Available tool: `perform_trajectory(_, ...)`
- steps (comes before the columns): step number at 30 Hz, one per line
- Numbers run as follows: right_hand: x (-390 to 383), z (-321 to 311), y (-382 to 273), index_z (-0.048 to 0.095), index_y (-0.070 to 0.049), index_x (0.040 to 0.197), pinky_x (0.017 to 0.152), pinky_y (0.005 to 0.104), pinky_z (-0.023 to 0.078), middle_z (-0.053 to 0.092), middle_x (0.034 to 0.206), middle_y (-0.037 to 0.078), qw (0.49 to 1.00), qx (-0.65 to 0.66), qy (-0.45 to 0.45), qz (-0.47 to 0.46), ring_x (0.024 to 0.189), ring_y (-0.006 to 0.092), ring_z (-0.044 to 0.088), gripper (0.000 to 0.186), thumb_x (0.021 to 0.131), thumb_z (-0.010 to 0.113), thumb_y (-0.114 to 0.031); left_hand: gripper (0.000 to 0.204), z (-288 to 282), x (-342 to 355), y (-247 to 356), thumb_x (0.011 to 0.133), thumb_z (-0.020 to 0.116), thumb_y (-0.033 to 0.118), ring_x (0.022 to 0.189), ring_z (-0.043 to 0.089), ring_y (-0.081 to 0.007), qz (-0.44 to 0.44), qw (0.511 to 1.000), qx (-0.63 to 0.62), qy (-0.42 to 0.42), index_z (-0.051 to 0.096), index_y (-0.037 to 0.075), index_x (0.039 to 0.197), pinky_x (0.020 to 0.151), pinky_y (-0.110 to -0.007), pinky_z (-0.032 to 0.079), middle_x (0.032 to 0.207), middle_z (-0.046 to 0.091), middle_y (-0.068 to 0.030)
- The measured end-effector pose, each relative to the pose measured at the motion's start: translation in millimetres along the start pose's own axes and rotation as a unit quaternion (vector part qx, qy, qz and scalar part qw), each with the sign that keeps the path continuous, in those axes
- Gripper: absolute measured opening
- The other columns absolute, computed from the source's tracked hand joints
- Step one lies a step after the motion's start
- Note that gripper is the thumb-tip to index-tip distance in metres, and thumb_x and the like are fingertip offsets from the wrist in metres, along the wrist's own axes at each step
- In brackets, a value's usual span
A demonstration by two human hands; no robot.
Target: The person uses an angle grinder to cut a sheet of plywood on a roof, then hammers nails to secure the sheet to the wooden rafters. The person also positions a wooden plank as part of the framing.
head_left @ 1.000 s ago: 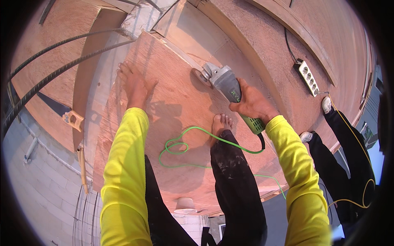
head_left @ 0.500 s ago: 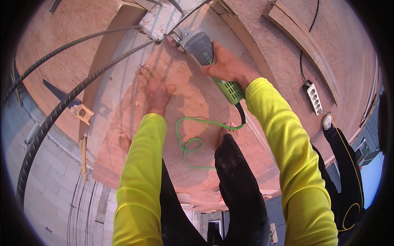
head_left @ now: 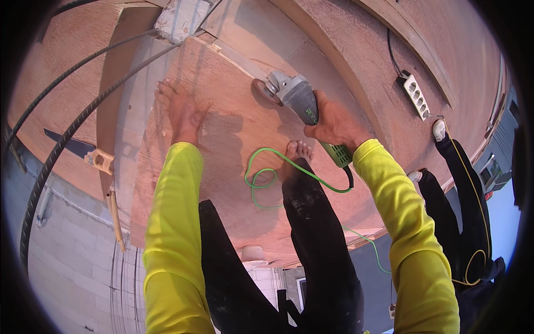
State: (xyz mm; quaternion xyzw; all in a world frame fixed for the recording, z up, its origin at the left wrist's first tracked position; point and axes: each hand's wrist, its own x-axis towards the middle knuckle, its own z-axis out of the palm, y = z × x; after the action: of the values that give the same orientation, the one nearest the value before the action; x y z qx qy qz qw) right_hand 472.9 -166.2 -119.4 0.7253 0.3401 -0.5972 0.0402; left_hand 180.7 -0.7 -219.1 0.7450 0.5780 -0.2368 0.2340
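My right hand [head_left: 336,122] is wrapped around the body of a green and grey angle grinder [head_left: 297,97]. The grinder's thin cutting disc [head_left: 266,92] is beside the far edge of a reddish plywood sheet [head_left: 222,145]; whether it touches the wood I cannot tell. A green cord [head_left: 328,183] trails from the grinder's rear and loops over the sheet. My left hand [head_left: 181,111] lies flat with fingers spread on the left part of the same sheet. One bare foot [head_left: 299,151] of mine rests on the plywood near the cord.
Ribbed steel bars [head_left: 92,108] arch across the left, by a concrete stub [head_left: 181,19]. A handsaw [head_left: 100,160] lies at left. At right are a white power strip [head_left: 417,97], a curved timber [head_left: 417,47] and another person's legs in dark trousers [head_left: 464,172].
The grinder in my right hand has moved away from the concrete stub, rightward and nearer to me. My left hand stays flat on the plywood. The view has shifted somewhat to the right.
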Motion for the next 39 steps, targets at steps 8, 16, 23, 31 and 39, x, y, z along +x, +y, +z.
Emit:
perform_trajectory(8, -39.9, 24.3, 84.9, 0.036, 0.010, 0.141, 0.094, 0.0472, 0.053, 0.065, 0.110, 0.036, 0.999, 0.019, -0.019, 0.029, 0.108, 0.0479, 0.065, 0.088, 0.071, 0.080, -0.021, 0.121, 4.3, 3.2, -6.0, 0.077, 0.086, 0.039, 0.148, 0.010, -0.0610, 0.016, 0.999, 0.042, 0.014, 0.012, -0.018, 0.153, 0.124, -0.053, 0.021, 0.159, 0.010, -0.0451)
perform_trajectory(16, -38.2, 38.4, 87.8, 0.039, 0.008, 0.143, 0.092, 0.0463, 0.053, 0.066, 0.107, 0.035, 0.998, 0.036, 0.043, -0.016, 0.103, 0.0463, 0.067, 0.084, 0.072, 0.075, -0.017, 0.121, 17.2, 8.5, -18.2, 0.078, 0.084, 0.046, 0.148, 0.014, -0.0612, 0.034, 0.995, 0.087, 0.033, 0.014, -0.018, 0.153, 0.122, -0.054, 0.023, 0.158, 0.011, -0.0458)
perform_trajectory(23, -1.3, 24.6, 56.2, 0.048, 0.007, 0.137, 0.091, 0.0440, 0.053, 0.068, 0.107, 0.030, 0.998, 0.013, 0.029, -0.048, 0.102, 0.0413, 0.068, 0.077, 0.073, 0.077, -0.022, 0.115, 14.5, 4.0, -14.5, 0.078, 0.084, 0.042, 0.147, 0.018, -0.0598, 0.046, 0.992, 0.095, 0.071, 0.019, -0.017, 0.153, 0.120, -0.056, 0.028, 0.158, 0.016, -0.0431)
perform_trajectory(31, -35.3, 45.9, 90.6, 0.050, 0.008, 0.132, 0.094, 0.0445, 0.053, 0.067, 0.114, 0.030, 0.999, -0.016, 0.042, -0.030, 0.109, 0.0407, 0.067, 0.076, 0.073, 0.079, -0.030, 0.080, 111.0, -130.7, 39.7, 0.090, 0.072, 0.028, 0.145, 0.031, -0.0498, 0.182, 0.961, -0.079, 0.194, 0.035, -0.009, 0.151, 0.118, -0.054, 0.027, 0.156, 0.029, -0.0376)
perform_trajectory(39, -25.5, 71.6, 113.7, 0.050, 0.008, 0.131, 0.093, 0.0442, 0.053, 0.068, 0.113, 0.030, 0.994, -0.047, 0.083, -0.058, 0.106, 0.0408, 0.067, 0.074, 0.073, 0.079, -0.029, 0.050, 202.9, -246.7, 55.9, 0.087, 0.073, 0.025, 0.143, 0.038, -0.0386, 0.239, 0.970, -0.024, 0.029, 0.059, 0.009, 0.132, 0.111, -0.059, 0.031, 0.153, 0.043, -0.0183)
